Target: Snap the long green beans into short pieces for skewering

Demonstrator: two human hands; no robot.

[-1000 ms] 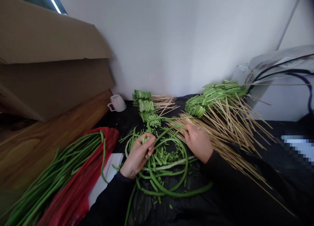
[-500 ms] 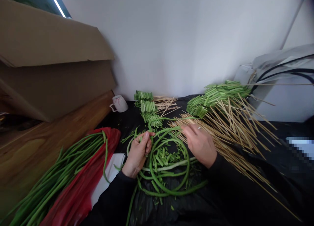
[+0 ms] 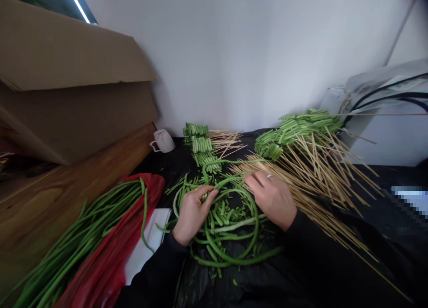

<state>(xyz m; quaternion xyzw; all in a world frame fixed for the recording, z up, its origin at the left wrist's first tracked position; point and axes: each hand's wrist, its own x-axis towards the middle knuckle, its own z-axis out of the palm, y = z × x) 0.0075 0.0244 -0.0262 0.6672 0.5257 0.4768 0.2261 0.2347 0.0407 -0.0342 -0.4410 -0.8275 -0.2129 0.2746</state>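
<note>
My left hand [image 3: 194, 210] pinches a long green bean [image 3: 230, 178] between thumb and fingers. Farther along the same bean, my right hand [image 3: 270, 196], with a ring on one finger, has its fingers closed on it. Its fingertips are partly hidden. Between and below the hands lie long beans in loose loops [image 3: 256, 232]. Short cut bean pieces [image 3: 220, 215] are heaped inside the loops. Behind my hands, bean pieces threaded on sticks form a small stack [image 3: 202, 144] and a larger stack [image 3: 304, 127] to the right.
Bare bamboo skewers [image 3: 314, 210] spread across the right side. At left, a red plastic bag [image 3: 110, 254] holds whole long beans [image 3: 80, 236], beside a white sheet [image 3: 150, 236]. A mug [image 3: 163, 141] stands near the wall by a cardboard box [image 3: 76, 98]. Black plastic [image 3: 234, 290] covers the surface.
My left hand has moved slightly right and turned, its thumb and fingers now pointing toward the right hand along the bean. My right hand has barely shifted.
</note>
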